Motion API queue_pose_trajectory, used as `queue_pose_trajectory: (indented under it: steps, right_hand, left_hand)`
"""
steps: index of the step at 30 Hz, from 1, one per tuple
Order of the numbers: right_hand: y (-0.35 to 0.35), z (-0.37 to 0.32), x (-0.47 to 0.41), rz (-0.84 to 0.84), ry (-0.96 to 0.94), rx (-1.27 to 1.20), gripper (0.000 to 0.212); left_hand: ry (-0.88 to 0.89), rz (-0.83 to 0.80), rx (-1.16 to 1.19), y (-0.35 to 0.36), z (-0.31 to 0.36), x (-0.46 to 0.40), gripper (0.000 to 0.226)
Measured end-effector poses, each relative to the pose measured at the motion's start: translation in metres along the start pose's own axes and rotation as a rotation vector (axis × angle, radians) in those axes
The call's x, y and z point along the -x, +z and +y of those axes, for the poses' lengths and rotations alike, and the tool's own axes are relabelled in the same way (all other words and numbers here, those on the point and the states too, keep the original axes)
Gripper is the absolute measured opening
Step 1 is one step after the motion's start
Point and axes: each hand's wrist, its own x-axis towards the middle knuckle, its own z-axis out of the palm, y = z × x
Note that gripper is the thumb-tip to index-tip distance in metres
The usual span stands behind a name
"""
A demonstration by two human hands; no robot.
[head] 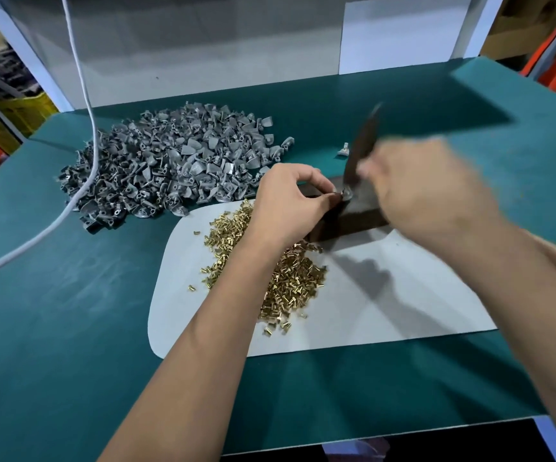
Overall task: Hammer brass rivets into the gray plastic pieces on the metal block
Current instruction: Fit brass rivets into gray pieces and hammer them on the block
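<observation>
Left hand pinches one gray piece on the one metal block; right hand grips blurred hammer; one stray piece far.

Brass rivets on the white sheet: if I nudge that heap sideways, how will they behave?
The brass rivets lie loose in a heap, with strays already at its edges, so a push would probably scatter them. They look cylindrical, so likely to roll. The white sheet looks smooth, so they may slide easily.
</observation>
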Motion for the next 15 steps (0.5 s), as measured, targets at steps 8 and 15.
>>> queue_pose_trajectory:
  steps: [8, 15]
  right_hand:
    - [0.004, 0.023, 0.005, 0.025, 0.132, -0.051, 0.035]
    - [0.011, 0.064, 0.008, -0.095, 0.406, 0.166, 0.011]
  left_hand:
    - [-0.029, -0.029, 0.025, 0.0, 0.002, 0.003, 0.015]
    - [-0.108, -0.055, 0.121, 0.0, 0.011, 0.006, 0.014]
